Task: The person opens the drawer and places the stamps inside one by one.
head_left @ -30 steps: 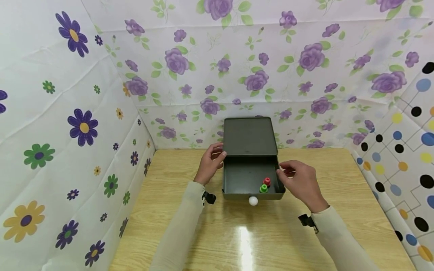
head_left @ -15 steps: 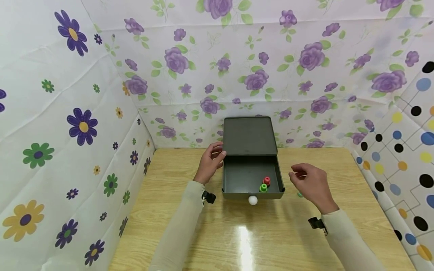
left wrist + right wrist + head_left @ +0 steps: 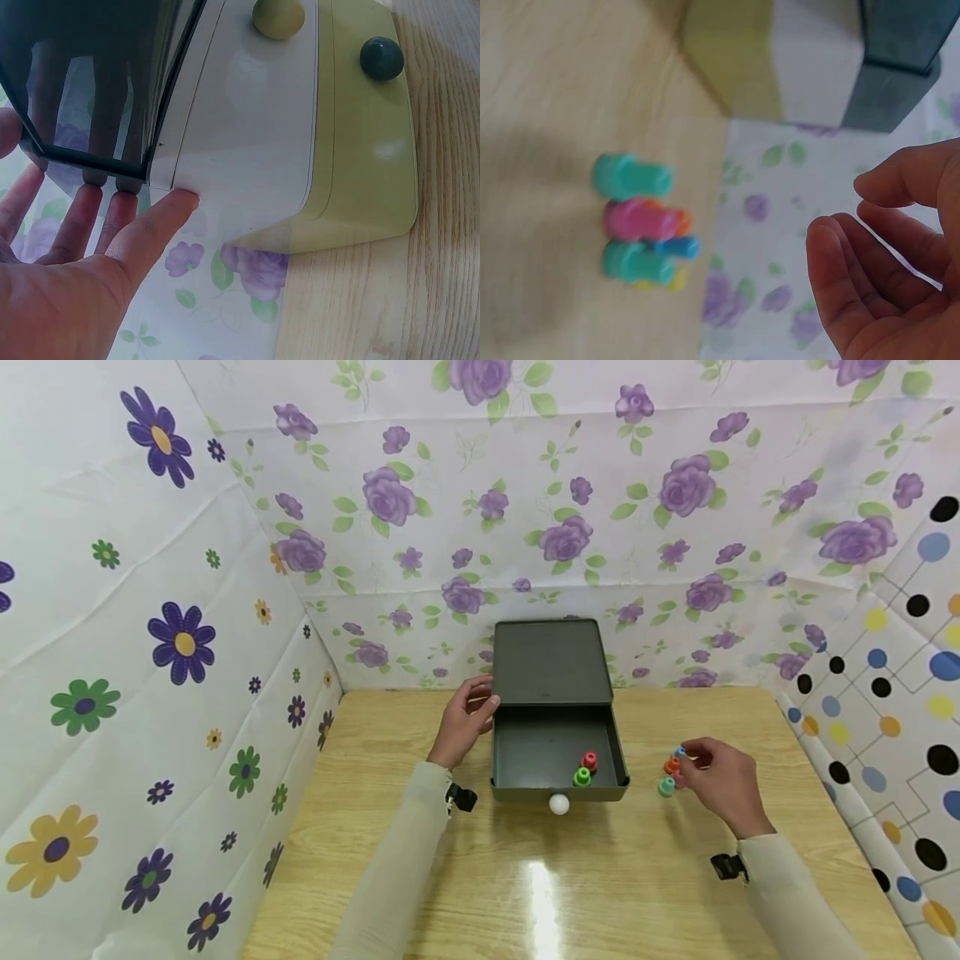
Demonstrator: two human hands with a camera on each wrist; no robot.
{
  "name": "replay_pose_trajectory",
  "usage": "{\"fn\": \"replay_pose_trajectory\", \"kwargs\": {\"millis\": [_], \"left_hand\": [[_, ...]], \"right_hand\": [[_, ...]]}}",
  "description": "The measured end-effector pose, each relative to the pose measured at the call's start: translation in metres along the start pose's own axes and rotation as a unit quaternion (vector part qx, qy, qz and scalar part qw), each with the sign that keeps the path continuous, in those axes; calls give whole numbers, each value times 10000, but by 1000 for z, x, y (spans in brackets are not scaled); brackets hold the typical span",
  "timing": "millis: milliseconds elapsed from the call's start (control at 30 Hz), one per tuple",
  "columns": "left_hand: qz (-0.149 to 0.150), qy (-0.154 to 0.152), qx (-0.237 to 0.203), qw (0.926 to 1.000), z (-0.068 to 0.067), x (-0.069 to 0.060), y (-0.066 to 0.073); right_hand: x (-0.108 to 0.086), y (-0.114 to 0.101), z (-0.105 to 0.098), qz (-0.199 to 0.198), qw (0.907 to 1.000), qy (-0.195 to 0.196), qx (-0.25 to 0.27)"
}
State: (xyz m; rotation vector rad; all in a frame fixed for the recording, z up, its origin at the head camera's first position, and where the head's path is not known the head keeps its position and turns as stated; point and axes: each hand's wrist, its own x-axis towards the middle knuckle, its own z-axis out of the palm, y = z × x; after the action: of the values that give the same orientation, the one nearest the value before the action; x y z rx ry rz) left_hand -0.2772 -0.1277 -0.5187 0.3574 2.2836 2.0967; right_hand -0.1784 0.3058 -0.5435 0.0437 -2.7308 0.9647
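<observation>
Right of the drawer unit [image 3: 551, 662], pegs [image 3: 667, 787] stood upright on the tabletop [image 3: 615, 885], long axes vertical, narrow ends up: stiff, light plastic (I'd guess), best pinched round the top. The right hand [image 3: 722, 779] hovered near, empty, thumb and fingertips parted; the left hand [image 3: 462, 727], loosely spread, touched the drawer unit.

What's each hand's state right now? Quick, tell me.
Left hand: open, fingers against the side of the drawer cabinet.
Right hand: open, fingers loosely curved near the plastic pegs, holding nothing.
</observation>
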Motion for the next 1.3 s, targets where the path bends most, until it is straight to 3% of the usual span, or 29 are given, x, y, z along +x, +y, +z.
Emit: {"fn": "replay_pose_trajectory", "kwargs": {"millis": [300,700,900,1300], "left_hand": [[5,-2,-12,10000,1,-2,2],[-25,7,-7,10000,1,-1,0],[-28,18,-1,10000,0,-1,2],[-115,31,-1,9999,0,-1,1]], "right_hand": [[-5,36,4,278,9992,-176,-220],[-5,72,30,618,9975,-319,-152],[1,78,40,668,9970,-325,-213],[5,81,46,938,9921,-691,-474]]}}
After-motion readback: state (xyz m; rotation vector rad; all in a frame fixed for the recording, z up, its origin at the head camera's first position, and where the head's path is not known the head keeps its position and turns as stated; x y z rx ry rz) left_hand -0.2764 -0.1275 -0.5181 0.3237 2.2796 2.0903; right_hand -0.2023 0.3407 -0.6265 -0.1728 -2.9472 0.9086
